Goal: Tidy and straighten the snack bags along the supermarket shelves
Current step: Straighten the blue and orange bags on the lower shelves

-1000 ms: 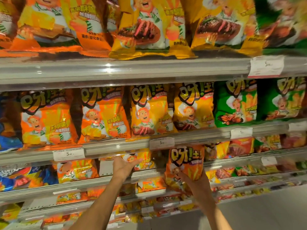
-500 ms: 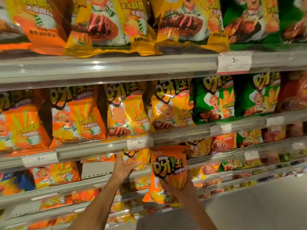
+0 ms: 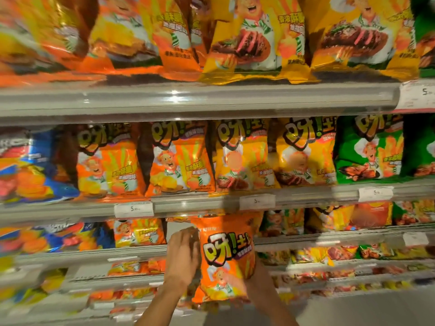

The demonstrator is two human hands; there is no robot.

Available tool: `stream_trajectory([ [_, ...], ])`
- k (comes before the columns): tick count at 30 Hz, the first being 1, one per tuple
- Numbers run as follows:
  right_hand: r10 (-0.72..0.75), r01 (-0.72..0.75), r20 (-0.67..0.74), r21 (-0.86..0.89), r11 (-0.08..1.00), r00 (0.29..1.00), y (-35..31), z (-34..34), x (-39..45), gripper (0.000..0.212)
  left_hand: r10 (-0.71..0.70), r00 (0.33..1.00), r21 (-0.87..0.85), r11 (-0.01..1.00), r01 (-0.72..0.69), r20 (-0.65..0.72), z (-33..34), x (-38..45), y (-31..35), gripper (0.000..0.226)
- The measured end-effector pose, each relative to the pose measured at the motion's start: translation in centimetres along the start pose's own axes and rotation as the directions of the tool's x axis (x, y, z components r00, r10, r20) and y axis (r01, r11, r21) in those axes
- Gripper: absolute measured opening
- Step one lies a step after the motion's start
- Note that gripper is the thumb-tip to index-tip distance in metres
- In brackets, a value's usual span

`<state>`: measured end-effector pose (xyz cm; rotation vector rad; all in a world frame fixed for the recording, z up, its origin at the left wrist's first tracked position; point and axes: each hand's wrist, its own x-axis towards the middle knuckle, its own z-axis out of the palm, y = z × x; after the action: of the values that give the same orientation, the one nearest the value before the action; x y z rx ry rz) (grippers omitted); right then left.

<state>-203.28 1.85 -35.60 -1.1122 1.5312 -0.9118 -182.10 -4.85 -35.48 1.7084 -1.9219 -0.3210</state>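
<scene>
Fingers of the left hand curl against the left edge of an orange snack bag, though motion blur smears them and hides exactly how they sit. Below and right of that bag, the right hand grips its lower right side; most of this hand is hidden behind the bag, so only the wrist and part of the palm show. The bag stands upright, its top edge tucked under the rail of the shelf above it, just below and between two price tags. Left of the bag, a smaller orange packet stands on the same level. Above the bag, a row of orange, yellow and green bags lines the next shelf. Far left and far right of the bag, everything is blurred, and the topmost bags are cut off by the frame.
</scene>
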Motion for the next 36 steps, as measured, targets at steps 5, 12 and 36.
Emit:
stream_trajectory([
  [5, -0.083, 0.082, 0.049, 0.028, 0.996, 0.995, -3.2, 5.9, 1.9, 0.085, -0.076, 0.996, 0.231, 0.971, 0.063, 0.046, -3.1, -2.5, -6.2, 0.07],
  [12, -0.176, 0.169, -0.088, -0.088, 0.982, 0.98, -7.3, 10.8, 7.2, 0.072, -0.233, 0.947, 0.468, 0.877, 0.106, 0.222, -4.8, -3.6, -8.7, 0.099],
  [36, 0.019, 0.004, 0.074, -0.297, 0.955, 0.997, -7.2, 11.8, 11.4, 0.09, -0.245, 0.927, 0.398, 0.91, 0.118, 0.286, -4.7, -3.5, -8.9, 0.106],
])
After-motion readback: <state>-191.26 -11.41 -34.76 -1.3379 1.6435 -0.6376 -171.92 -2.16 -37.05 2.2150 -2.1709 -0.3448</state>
